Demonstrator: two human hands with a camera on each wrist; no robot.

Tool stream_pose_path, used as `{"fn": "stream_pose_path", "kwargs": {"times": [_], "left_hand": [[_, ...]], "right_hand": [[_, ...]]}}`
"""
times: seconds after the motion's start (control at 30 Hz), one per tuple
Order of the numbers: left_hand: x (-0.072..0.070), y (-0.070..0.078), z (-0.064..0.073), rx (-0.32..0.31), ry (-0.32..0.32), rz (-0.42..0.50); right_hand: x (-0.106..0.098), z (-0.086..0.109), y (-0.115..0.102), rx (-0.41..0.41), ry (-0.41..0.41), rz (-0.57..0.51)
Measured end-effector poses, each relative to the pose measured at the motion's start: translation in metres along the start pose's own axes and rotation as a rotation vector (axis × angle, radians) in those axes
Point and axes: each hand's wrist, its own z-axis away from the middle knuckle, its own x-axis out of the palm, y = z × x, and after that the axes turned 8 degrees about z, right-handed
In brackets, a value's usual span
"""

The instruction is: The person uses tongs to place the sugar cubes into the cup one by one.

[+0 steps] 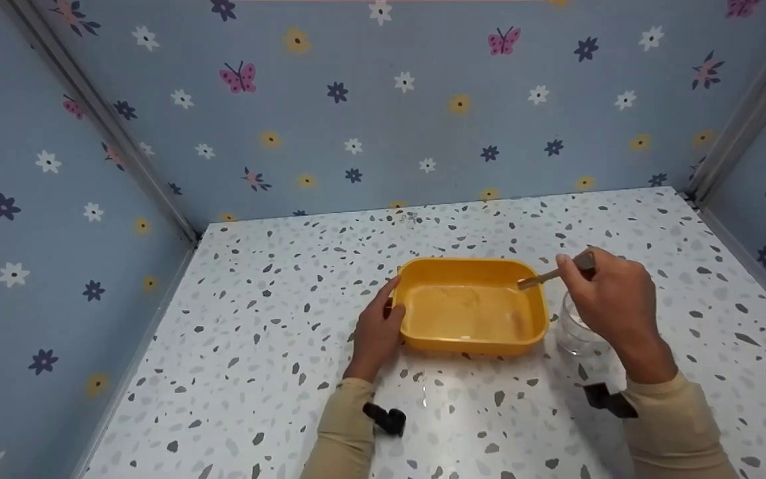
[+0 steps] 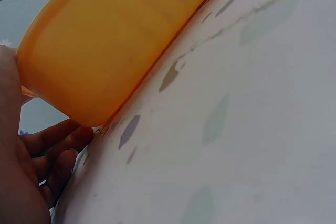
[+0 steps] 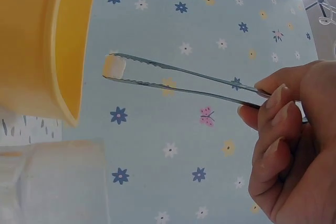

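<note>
A yellow plastic basin point(image 1: 469, 346) rests on the speckled tabletop. My left hand point(image 1: 378, 332) holds its left end, thumb and forefinger at the rim; in the left wrist view several fingers point(image 2: 63, 145) bend by its lower corner. My right hand point(image 1: 616, 299) pinches metal tweezers point(image 3: 210, 79) over the basin's right side. Between the tweezer tips sits a small white and yellowish piece point(image 3: 115, 67), seen in the right wrist view. Below the right hand stands a clear container point(image 1: 576, 336), partly hidden by it.
A small white spot point(image 1: 465, 338) shows at the basin's near inner side; I cannot tell whether it is a piece or glare. Flower-patterned panels point(image 1: 383, 106) enclose the table point(image 1: 256, 332) at the back and both sides. Black straps point(image 1: 386, 419) hang at both wrists.
</note>
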Motion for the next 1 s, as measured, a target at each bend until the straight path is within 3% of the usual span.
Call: {"fn": "stream_pose_path", "kwargs": {"times": [0.57, 1.0], "left_hand": [[0.000, -0.001, 0.000, 0.025, 0.003, -0.012], [0.001, 0.002, 0.001, 0.014, 0.006, -0.019]], "right_hand": [[-0.030, -0.004, 0.017, 0.087, -0.051, 0.052], [-0.043, -0.002, 0.023, 0.097, -0.015, 0.059]]}}
